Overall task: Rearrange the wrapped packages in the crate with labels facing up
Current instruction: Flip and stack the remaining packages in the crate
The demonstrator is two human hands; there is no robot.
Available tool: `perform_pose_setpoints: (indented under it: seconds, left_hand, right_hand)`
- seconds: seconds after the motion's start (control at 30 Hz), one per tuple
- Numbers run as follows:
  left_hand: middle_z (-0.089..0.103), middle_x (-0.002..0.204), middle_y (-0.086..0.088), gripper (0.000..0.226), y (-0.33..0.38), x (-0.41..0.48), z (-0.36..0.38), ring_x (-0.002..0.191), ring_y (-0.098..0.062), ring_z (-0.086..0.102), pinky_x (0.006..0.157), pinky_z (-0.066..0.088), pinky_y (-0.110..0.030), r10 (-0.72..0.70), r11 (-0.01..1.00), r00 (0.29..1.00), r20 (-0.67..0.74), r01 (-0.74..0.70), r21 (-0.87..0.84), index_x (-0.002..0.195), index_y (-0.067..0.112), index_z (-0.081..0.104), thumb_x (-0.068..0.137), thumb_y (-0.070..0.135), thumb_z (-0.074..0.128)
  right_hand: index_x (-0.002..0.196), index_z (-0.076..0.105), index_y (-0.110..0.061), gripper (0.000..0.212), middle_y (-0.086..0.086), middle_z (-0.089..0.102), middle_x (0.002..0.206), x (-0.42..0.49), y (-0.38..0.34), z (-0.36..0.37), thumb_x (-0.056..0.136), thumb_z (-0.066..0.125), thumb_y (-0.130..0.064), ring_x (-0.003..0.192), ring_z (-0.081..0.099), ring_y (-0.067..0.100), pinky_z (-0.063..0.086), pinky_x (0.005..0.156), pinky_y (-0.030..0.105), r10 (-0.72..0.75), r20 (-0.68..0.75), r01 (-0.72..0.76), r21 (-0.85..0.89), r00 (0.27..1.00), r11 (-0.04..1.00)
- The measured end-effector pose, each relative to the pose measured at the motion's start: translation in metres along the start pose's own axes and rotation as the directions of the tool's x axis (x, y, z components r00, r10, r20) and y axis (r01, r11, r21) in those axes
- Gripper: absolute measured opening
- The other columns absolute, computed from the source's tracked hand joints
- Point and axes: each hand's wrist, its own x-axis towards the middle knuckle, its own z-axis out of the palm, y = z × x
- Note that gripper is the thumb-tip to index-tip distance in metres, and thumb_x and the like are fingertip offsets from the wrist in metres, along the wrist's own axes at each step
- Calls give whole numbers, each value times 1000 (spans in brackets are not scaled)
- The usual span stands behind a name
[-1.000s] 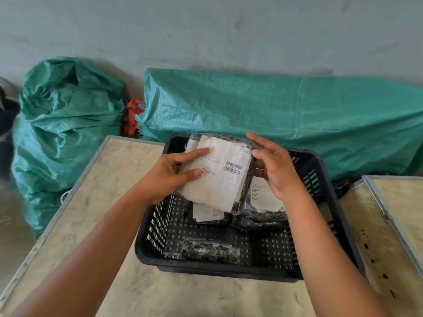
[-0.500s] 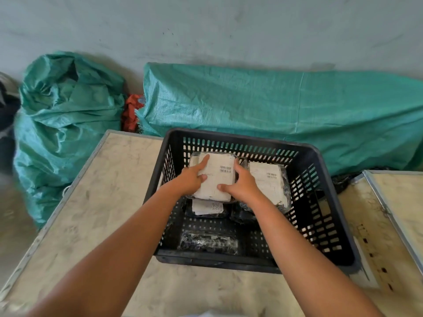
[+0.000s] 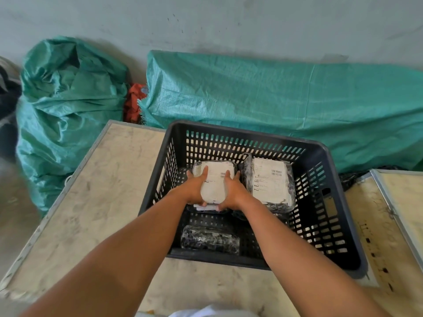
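The labelled package (image 3: 215,186), lifted above the crate (image 3: 338,227) a second ago, is now being pressed label-up onto the back-left stack, gripped at both sides by the left hand (image 3: 194,189) and right hand (image 3: 232,193), presumably being squared beside its label-up neighbour (image 3: 270,179).
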Motion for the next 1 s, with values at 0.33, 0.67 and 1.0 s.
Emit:
perform_pose_setpoints:
  seconds: [0.33,0.67,1.0]
  left_hand:
    - [-28,162,-19,127,6,-6,2,152,-43,-4,121,18,-56,-29,991,997,-67,37,129,158,31,-19,81,15,81]
    - [25,165,-11,76,19,-51,-34,146,-32,32,116,29,-46,198,963,969,-148,-165,214,158,27,30,94,21,69]
    - [47,154,7,49,-9,-97,-12,136,-20,48,112,36,-39,130,960,948,291,-193,202,144,39,53,97,33,66]
  right_hand:
    - [164,3,-7,117,18,-19,169,-5,3,10,81,86,-15,153,24,36,29,121,36,-11,-135,8,-26,991,1000]
    - [121,69,-34,45,-9,61,139,-73,34,-32,84,84,-15,132,59,20,50,103,32,-177,-117,207,350,977,914]
    - [90,76,-38,36,-7,73,122,-95,40,4,75,91,-9,119,65,8,50,105,26,-359,302,306,209,883,929]
